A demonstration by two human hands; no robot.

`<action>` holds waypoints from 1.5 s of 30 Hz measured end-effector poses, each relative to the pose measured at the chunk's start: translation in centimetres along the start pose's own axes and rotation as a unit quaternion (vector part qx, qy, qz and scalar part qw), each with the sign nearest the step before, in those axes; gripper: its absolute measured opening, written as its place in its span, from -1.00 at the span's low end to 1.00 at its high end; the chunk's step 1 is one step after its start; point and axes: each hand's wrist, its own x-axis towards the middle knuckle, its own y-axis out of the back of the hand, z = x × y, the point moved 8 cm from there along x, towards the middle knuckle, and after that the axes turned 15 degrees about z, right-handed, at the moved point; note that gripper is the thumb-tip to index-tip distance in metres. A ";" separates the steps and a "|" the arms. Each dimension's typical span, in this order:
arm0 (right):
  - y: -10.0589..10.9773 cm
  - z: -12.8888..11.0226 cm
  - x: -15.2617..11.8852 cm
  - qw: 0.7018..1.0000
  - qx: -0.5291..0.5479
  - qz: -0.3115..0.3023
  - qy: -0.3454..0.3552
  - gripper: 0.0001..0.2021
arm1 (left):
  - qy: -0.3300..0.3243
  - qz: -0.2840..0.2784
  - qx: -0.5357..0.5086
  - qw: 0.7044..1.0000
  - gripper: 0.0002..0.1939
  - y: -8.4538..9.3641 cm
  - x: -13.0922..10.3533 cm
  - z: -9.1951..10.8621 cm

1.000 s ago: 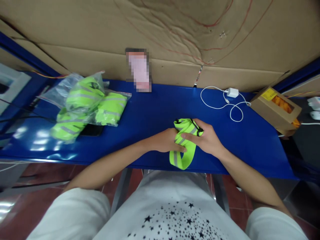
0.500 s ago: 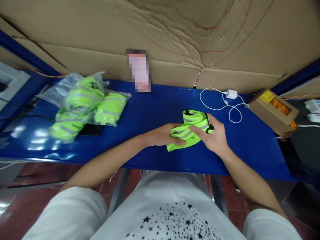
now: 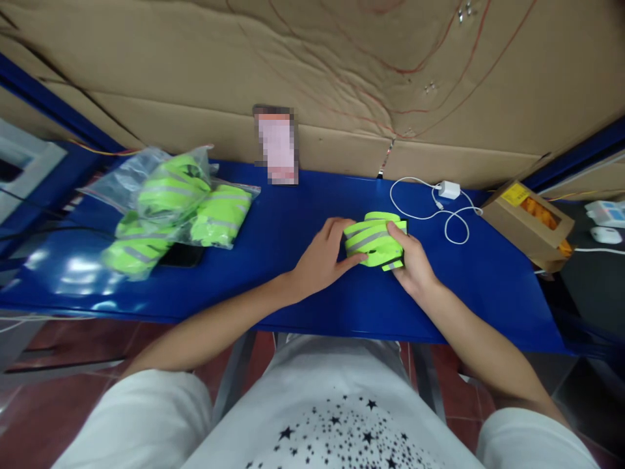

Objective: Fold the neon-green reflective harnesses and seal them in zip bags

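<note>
A neon-yellow strap bundle (image 3: 374, 242) with grey reflective stripes and black edging is held above the blue table (image 3: 312, 312), right of the middle. My left hand (image 3: 319, 257) grips its left side, with the thumb across the lower front and the fingers behind the left edge. On the right side, my right hand (image 3: 414, 264) holds it with the thumb on the front face; the other fingers are mostly hidden behind and below it. The bundle is folded into a compact roll, and a short end sticks out at its lower right.
Clear plastic bags (image 3: 170, 195) with similar neon pieces lie at the left, partly over a dark flat object (image 3: 181, 255). A phone (image 3: 278, 146) leans on the cardboard wall. A white cable with charger (image 3: 449, 190) and a cardboard box (image 3: 527, 221) are at the right.
The looser, longer bundle is now folded more compactly and turned. My left hand has moved up to its left edge, and my right hand has shifted slightly lower.
</note>
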 end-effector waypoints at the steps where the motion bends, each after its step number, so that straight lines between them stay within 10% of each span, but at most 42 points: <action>1: 0.4 -0.1 0.1 0.999 0.012 0.032 0.016 -0.40 | -0.050 0.042 0.030 0.997 -0.36 0.5 -0.2 0.9; 5: 0.5 0.6 -0.4 0.995 0.055 0.082 0.021 -0.38 | -0.205 0.039 0.069 0.975 -0.37 -0.8 -2.5 4.2; 12: -1.7 2.8 -2.5 0.995 0.071 0.015 -0.071 -0.47 | -0.125 -0.025 0.043 0.991 -0.20 -3.8 -2.0 1.6; 20: -1.5 1.2 -3.3 0.988 0.122 0.028 -0.089 -0.53 | -0.198 0.029 -0.049 0.979 -0.35 -1.9 -0.5 1.3; 32: -0.8 0.4 -2.6 0.989 0.122 -0.004 -0.083 -0.52 | -0.235 -0.041 0.184 0.954 -0.42 -1.2 0.8 -0.6; 45: -1.6 -0.1 -2.4 0.971 0.160 -0.092 -0.149 -0.63 | -0.298 0.072 0.056 0.950 -0.46 1.2 0.6 0.9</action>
